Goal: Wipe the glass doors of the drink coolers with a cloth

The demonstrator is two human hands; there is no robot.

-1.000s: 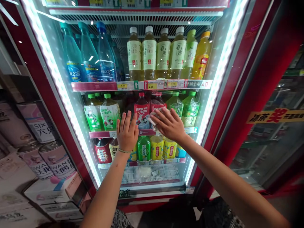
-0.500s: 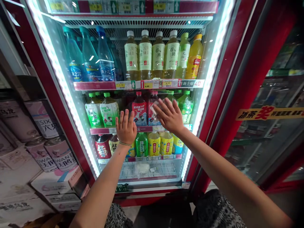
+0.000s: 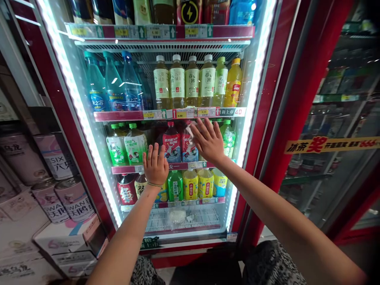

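Observation:
Before me is the glass door (image 3: 148,134) of a lit drinks fridge, with bottles behind it. Against the glass, level with the middle shelf, my left hand (image 3: 156,165) lies flat with its fingers stretched out; it holds nothing. My right hand (image 3: 208,140), higher and further right, has its palm to the door and its fingers spread. Under its fingers is a white tissue or cloth (image 3: 189,130), pressed on the glass and showing only at the left edge. Red-labelled bottles (image 3: 171,144) stand behind the glass between the hands.
Pink and white cans (image 3: 73,198) and cartons (image 3: 63,233) are stacked left of the fridge. A red door frame (image 3: 261,158) borders the glass on the right. Another glass-fronted fridge with a yellow strip (image 3: 332,145) stands beyond it. White lumps (image 3: 177,216) lie on the bottom shelf.
My right hand has slid up the glass a little with the white tissue or cloth. The left hand has stayed in place. The view has tilted up, showing more of the top shelf.

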